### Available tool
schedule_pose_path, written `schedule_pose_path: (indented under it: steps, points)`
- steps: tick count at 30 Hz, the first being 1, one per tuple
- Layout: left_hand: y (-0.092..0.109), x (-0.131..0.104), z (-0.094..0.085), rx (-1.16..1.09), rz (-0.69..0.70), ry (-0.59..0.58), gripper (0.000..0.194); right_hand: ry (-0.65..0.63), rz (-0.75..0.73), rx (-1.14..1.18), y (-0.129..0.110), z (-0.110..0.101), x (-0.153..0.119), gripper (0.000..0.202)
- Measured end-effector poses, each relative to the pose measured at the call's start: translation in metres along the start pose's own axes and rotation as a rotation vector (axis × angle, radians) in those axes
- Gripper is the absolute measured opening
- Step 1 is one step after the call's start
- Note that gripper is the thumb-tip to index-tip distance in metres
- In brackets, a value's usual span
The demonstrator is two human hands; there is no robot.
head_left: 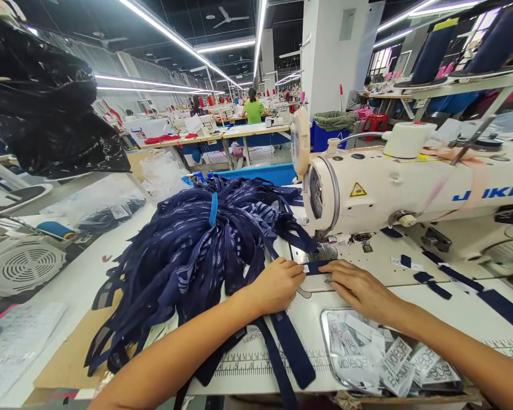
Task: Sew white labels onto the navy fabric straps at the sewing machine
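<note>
A navy fabric strip (318, 267) lies across the machine bed, just in front of the sewing machine's needle area. My left hand (277, 285) is closed, pinching the left end of this strip beside a small white label (306, 269). On the strip's right part, the fingers of my right hand (359, 290) grip its edge, the thumb lower down. To the left spreads a large bundle of navy garment pieces (188, 239) with a blue tie (214, 209) around it. Loose navy straps (293, 347) hang toward the table's front edge under my left wrist.
The white sewing machine (376, 188) stands at the right behind my hands. A clear tray (331, 364) of printed labels (397, 356) sits below my right forearm. Navy scraps (461, 279) lie at right. A black plastic bag (47, 97) hangs at upper left; a person (253, 108) sits farther back.
</note>
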State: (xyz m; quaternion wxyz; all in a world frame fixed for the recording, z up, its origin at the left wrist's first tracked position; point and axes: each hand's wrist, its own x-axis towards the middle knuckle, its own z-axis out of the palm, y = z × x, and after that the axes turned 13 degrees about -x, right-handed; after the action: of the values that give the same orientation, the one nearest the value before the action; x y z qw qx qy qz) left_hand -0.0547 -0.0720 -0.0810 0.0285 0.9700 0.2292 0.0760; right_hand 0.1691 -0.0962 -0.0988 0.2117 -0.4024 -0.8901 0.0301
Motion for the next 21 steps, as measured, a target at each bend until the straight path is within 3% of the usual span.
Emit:
schedule_pose_path:
  steps: [3, 7, 10, 13, 21]
  points:
    - [0.004, 0.0, 0.009, 0.059, -0.025, 0.048, 0.023, 0.001, 0.072, 0.037, -0.002, -0.001, 0.004, 0.025]
    - [0.007, 0.0, 0.016, 0.087, -0.038, 0.104, 0.025, 0.047, 0.287, 0.055, -0.008, 0.0, 0.011, 0.029]
    - [0.007, -0.001, 0.017, 0.084, -0.04, 0.111, 0.024, 0.01, 0.396, 0.091, -0.011, 0.005, 0.019, 0.033]
    - [0.007, -0.001, 0.018, 0.085, -0.043, 0.118, 0.023, 0.005, 0.424, 0.154, -0.012, 0.014, 0.029, 0.021]
    - [0.006, -0.001, 0.022, 0.106, -0.029, 0.134, 0.022, 0.065, 0.475, 0.124, -0.014, 0.027, 0.043, 0.033]
